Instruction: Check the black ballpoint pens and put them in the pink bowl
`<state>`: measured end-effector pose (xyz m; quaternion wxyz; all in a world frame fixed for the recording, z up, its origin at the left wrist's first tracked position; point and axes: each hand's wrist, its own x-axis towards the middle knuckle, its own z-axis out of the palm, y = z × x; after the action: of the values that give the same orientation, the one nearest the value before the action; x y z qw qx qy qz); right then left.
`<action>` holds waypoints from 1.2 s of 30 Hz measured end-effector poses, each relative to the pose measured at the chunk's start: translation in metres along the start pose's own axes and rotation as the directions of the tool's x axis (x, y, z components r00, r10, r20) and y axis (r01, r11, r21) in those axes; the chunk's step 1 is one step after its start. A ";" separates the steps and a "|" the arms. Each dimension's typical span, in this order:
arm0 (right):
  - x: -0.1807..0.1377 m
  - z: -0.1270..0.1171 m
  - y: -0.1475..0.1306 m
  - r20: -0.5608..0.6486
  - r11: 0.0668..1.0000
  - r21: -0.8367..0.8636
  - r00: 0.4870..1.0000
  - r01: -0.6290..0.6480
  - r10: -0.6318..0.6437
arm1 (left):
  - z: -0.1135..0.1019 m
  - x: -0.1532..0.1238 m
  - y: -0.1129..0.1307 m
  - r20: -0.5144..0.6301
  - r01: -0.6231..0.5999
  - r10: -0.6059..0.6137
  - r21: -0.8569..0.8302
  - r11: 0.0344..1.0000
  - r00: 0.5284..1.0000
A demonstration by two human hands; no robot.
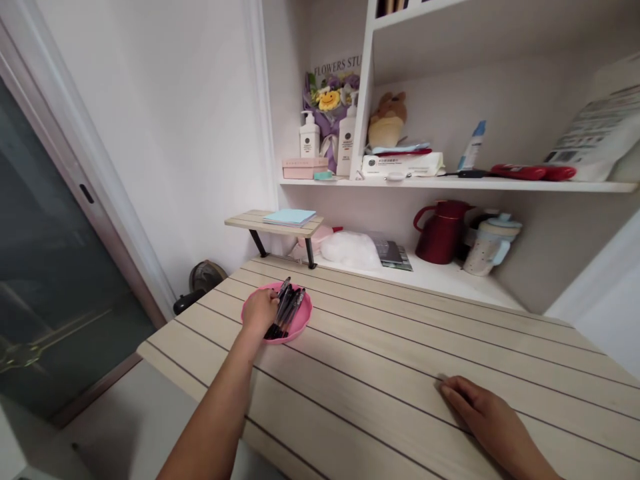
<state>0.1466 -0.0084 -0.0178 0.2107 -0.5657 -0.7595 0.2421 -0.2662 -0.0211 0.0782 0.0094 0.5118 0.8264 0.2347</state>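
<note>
A pink plate (301, 325) with a wavy rim stands on the slatted wooden table, towards its left side. Several dark pens (287, 313) with clear caps lie in it side by side, slanting. My left hand (260, 310) reaches over the plate's left edge, thumb and fingers pinched on a pen (285, 287) at the top of the bunch. How far that pen is lifted I cannot tell. On the right, my right hand (473, 402) rests on the tabletop, fingers together and curled, with nothing visible in them.
Behind the plate, a small raised shelf (245, 219) on black legs carries light blue paper (290, 217). A dark red jug (440, 231) and a cream tumbler (490, 247) stand at the back right. Above them runs a white shelf (425, 183) with bottles and packets.
</note>
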 end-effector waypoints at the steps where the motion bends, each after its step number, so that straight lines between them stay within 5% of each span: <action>1: 0.000 0.001 0.001 -0.005 1.000 -0.011 1.000 -0.002 0.001 | 0.002 -0.001 -0.006 -0.002 0.010 -0.010 0.011 1.000 1.000; 8: 0.003 0.004 0.008 -0.028 0.999 -0.032 1.000 -0.010 0.009 | 0.021 -0.003 -0.016 0.012 -0.001 0.001 0.045 0.999 1.000; 15: 0.001 0.005 0.004 -0.021 1.000 -0.005 1.000 -0.003 0.003 | 0.018 -0.005 -0.010 -0.052 -0.058 0.061 0.053 0.997 0.997; 18: 0.005 0.002 -0.002 -0.059 0.999 0.033 0.998 0.034 -0.032 | 0.019 -0.014 0.010 -0.125 -0.218 0.214 -0.019 0.976 0.969; 24: 0.036 -0.022 -0.025 -0.295 0.991 0.043 0.949 0.130 -0.112 | 0.038 -0.023 0.085 -0.137 -0.589 0.573 -0.186 0.786 0.808; 28: 0.055 -0.026 -0.034 -0.472 0.981 0.018 0.866 0.194 -0.162 | 0.062 -0.013 0.125 -0.143 -0.641 0.625 -0.197 0.742 0.767; 32: 0.062 -0.016 -0.028 -0.467 0.962 -0.038 0.847 0.269 -0.255 | 0.086 -0.005 0.137 -0.171 -0.643 0.620 -0.194 0.741 0.766; 36: 0.069 -0.026 -0.025 -0.551 0.962 -0.141 0.789 0.233 -0.272 | 0.090 0.006 0.136 -0.393 -0.655 0.557 -0.174 0.736 0.731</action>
<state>0.1245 0.0557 0.0208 0.4379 -0.5118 -0.7390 0.0081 -0.1311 0.0678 0.0533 -0.1227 0.7036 0.5553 0.4261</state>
